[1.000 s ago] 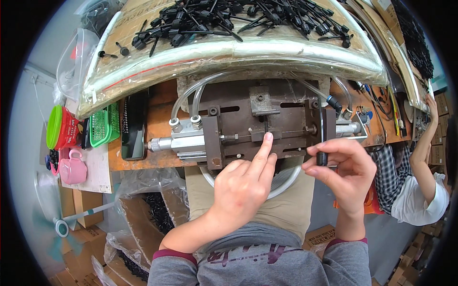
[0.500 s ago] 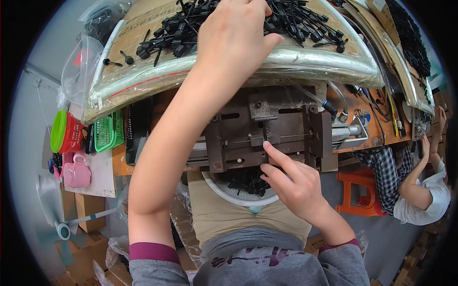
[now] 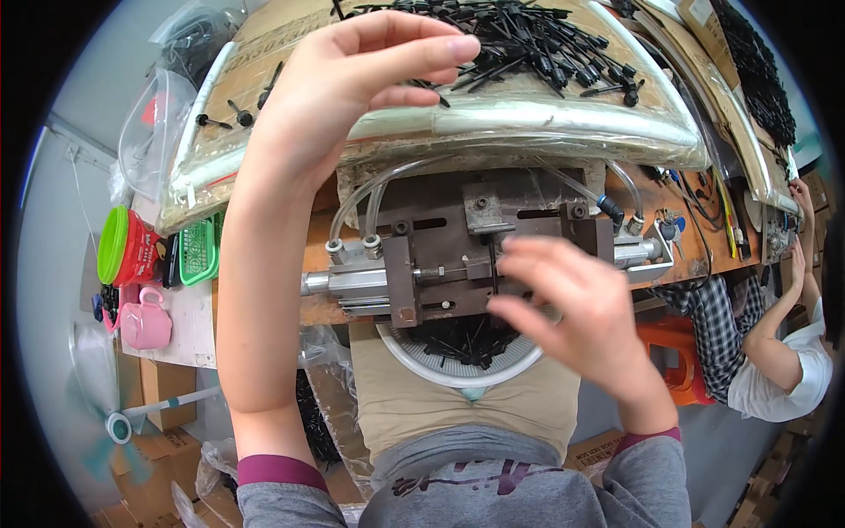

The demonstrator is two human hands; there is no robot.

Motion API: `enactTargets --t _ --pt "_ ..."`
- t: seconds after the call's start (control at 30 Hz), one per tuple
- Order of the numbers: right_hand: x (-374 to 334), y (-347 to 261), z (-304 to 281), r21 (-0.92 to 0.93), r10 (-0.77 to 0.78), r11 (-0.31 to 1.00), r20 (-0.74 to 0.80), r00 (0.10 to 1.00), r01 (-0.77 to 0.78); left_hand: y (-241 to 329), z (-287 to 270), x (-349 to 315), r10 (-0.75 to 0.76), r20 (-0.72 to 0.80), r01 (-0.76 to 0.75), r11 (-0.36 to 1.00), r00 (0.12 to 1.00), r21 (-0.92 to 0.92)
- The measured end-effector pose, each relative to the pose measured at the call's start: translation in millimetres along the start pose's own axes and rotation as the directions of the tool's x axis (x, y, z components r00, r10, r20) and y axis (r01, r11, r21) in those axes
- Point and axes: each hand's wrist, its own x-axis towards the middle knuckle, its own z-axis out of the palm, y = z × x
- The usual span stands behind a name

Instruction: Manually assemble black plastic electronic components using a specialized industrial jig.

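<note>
My left hand point(image 3: 330, 84) is raised at the near edge of a cardboard-covered shelf, in front of a heap of black plastic parts with thin stems point(image 3: 537, 53). Its thumb and fingers are drawn together; a short dark stem shows beneath them, but whether they hold it is unclear. Blurred by motion, my right hand point(image 3: 572, 308) is beside the dark metal clamping fixture point(image 3: 449, 198), thumb and forefinger apart with nothing visible between them. A thin black stem point(image 3: 495, 275) stands at the fixture's small centre block point(image 3: 478, 267), close to those fingertips.
Below the fixture, a white basket point(image 3: 414, 365) holds black parts. Air cylinders point(image 3: 361, 286) and clear hoses point(image 3: 374, 198) flank the fixture. A pink cup point(image 3: 145, 321), red tub point(image 3: 145, 251) and green basket point(image 3: 201, 251) stand left. Another person point(image 3: 783, 361) sits at right.
My left hand has drawn back and left from the heap. My right hand has lifted its forefinger off the fixture's centre and shifted right. The left-hand cylinder and hoses now show.
</note>
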Motion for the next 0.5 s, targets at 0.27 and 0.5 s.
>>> enactTargets --t 0.27,0.5 --pt "71 22 -39 0.888 0.429 0.321 0.174 0.886 -0.330 -1 30 -72 0.269 0.103 -0.264 0.962 0.958 -0.066" --pt "47 24 -34 0.912 0.355 0.108 0.337 0.872 -0.396 -10 54 -125 0.467 0.218 -0.510 0.826 0.857 0.239"
